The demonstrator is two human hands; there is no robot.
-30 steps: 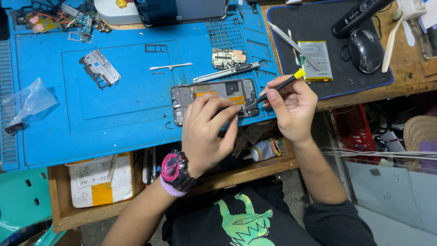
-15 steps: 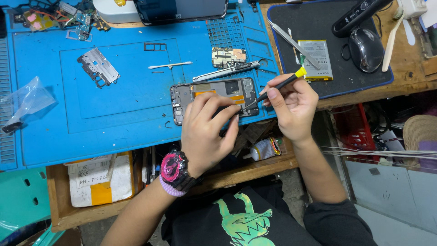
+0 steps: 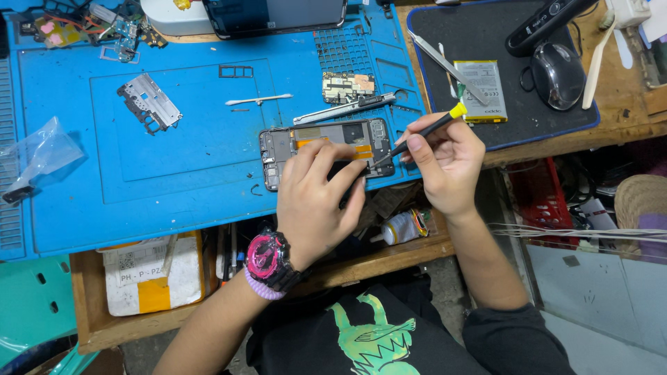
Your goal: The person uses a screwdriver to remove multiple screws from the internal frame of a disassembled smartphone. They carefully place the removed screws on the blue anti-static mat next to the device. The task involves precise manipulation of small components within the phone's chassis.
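Cluttered blue repair mat [image 3: 174,180] on wooden bench [image 3: 625,104]; left hand [image 3: 316,201] steadying opened phone [image 3: 326,142], right hand [image 3: 445,163] grasping screwdriver [image 3: 424,133].

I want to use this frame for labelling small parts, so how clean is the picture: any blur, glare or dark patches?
Head view: sharp and evenly lit across the blue mat, no motion blur on the left hand or the right hand holding the screwdriver; soft shadow under the hands over the opened phone; slight sheen on the mouse; the area under the desk edge is dim.
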